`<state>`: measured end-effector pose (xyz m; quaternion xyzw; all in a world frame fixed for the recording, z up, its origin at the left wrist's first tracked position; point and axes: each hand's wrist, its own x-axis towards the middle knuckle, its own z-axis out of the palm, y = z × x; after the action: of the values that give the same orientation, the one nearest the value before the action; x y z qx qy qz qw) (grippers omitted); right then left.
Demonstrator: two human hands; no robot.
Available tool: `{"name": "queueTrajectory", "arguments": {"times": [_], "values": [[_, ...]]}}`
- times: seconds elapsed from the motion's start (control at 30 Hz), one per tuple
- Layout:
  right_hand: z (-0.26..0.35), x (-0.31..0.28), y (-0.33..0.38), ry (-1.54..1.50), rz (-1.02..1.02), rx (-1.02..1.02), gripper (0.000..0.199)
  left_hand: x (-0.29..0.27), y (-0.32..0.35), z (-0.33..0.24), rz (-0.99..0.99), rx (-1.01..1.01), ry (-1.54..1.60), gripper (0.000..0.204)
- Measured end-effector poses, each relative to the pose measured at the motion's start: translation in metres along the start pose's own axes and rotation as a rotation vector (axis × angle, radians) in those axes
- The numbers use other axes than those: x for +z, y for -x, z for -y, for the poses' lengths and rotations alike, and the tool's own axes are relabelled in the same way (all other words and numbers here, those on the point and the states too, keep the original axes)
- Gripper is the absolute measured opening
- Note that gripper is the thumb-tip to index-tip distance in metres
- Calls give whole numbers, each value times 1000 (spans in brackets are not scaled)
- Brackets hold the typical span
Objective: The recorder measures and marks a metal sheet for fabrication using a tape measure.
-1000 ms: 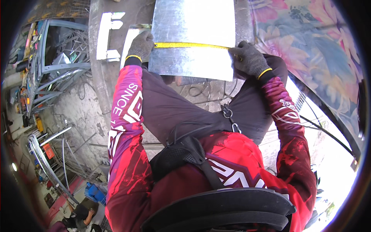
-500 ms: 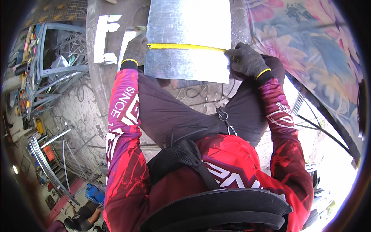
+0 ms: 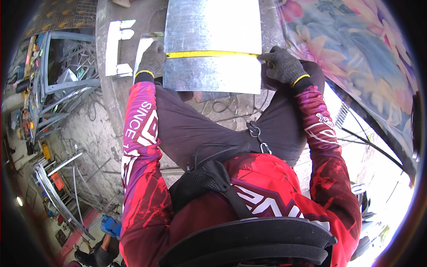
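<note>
A bright galvanized metal sheet (image 3: 212, 76) lies in front of me, its near end above my lap. The yellow blade of a tape measure (image 3: 211, 54) runs straight across it from side to side. At the left edge, my left hand (image 3: 152, 58) in a grey knit glove is closed at the blade's end; its fingertips are partly hidden. My right hand (image 3: 284, 66), gloved alike, curls at the right edge around the other end of the tape, with the index finger stretched along the blade. The tape's case is mostly concealed in that hand.
White metal brackets (image 3: 116, 49) lie left of the sheet on a worn metal surface (image 3: 106, 95). A flower-patterned cloth (image 3: 347, 49) covers the right side. Metal frames (image 3: 66, 84) and loose bars (image 3: 60, 178) crowd the left. Another person (image 3: 100, 253) is at the lower left.
The whole view has shifted slightly, so the sheet and hands appear a little further left. Both hands keep their places at the sheet's edges, with the tape still stretched between them.
</note>
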<state>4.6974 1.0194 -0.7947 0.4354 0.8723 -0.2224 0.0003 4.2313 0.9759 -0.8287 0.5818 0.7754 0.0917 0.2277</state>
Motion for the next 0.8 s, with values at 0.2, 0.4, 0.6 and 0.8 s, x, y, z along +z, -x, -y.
{"name": "queueTrajectory", "arguments": {"times": [0.2,0.4,0.6,0.8], "values": [[-5,4,0,-97,5,-1,47,1,-2,0,45,-88,32,24],[-1,-1,-2,-99,31,37,46,4,-5,5,34,-12,-23,43],[2,-3,-1,-69,52,70,44,2,-5,2,124,-137,142,45],[6,-5,-5,-46,59,84,44,5,29,-54,-254,251,-317,45]]}}
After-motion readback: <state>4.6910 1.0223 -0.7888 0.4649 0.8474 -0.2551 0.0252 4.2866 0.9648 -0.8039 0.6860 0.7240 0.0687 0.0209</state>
